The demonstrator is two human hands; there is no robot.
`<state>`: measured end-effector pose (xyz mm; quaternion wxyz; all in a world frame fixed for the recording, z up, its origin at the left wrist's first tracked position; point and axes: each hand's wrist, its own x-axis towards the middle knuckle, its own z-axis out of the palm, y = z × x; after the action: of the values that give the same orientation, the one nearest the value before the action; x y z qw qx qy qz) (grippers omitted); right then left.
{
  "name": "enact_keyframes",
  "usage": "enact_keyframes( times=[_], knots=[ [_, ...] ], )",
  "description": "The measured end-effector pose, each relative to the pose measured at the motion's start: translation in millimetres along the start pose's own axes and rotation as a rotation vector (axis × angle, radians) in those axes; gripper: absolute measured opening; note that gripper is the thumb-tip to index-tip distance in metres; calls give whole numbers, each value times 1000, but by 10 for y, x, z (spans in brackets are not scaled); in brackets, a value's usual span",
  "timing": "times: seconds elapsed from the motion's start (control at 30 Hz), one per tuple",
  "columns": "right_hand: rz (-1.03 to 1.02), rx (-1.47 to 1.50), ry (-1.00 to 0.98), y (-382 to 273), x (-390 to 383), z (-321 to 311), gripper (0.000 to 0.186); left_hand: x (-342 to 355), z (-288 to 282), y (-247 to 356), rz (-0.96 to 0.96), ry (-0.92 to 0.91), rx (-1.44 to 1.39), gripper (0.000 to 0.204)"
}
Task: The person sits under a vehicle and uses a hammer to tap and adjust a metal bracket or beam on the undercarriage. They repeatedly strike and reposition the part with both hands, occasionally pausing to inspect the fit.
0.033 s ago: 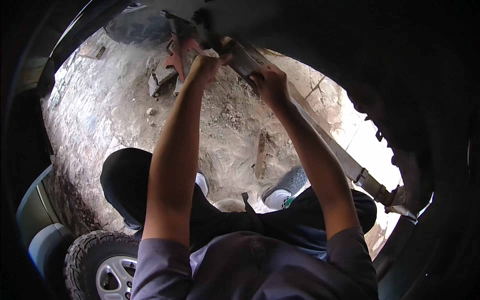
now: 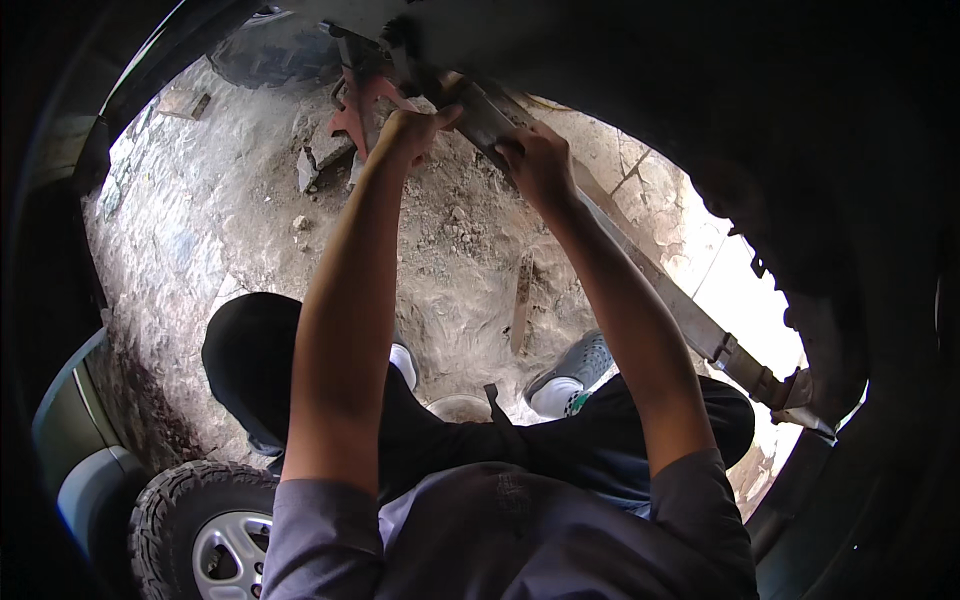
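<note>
Grip, left hand [image 2: 412,128]: fingers curled and clenched on the upper end of a long flat metal bar [image 2: 640,265], close to where it meets the dark underside of a vehicle [image 2: 620,50].
Grip, right hand [image 2: 538,160]: closed around the same bar just below the left hand, thumb and fingers wrapped over its edge.
Item: the bar, a leaf-spring-like strip, runs diagonally from the hands at top centre down to the right, ending in a clamp and bracket [image 2: 775,385] near the wheel arch. Both hands sit at its upper end, touching it; the lower end is well apart from them.
Step, as judged: the bar's upper end is being held up and lined against its mount beside a reddish bracket [image 2: 358,105]. The following move would call for steady upward support and fine alignment.
Surroundings: rocky dirt ground [image 2: 200,230]; a loose flat strip [image 2: 520,300] lying on it; a tyre with silver rim [image 2: 205,535] lower left; grey shoe [image 2: 575,365].
</note>
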<state>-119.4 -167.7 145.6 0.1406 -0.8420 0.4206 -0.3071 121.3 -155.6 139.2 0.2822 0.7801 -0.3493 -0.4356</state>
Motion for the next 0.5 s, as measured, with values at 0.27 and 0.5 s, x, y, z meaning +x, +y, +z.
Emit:
enact_keyframes(
  times=[0.27,0.5],
  knots=[
    [11,-17,-114,102,4,-106,19,53,105,209,67,222,210,64],
    [-10,-41,-140,128,86,-108,16,193,-9,311,165,-18,398,63]
  ],
)
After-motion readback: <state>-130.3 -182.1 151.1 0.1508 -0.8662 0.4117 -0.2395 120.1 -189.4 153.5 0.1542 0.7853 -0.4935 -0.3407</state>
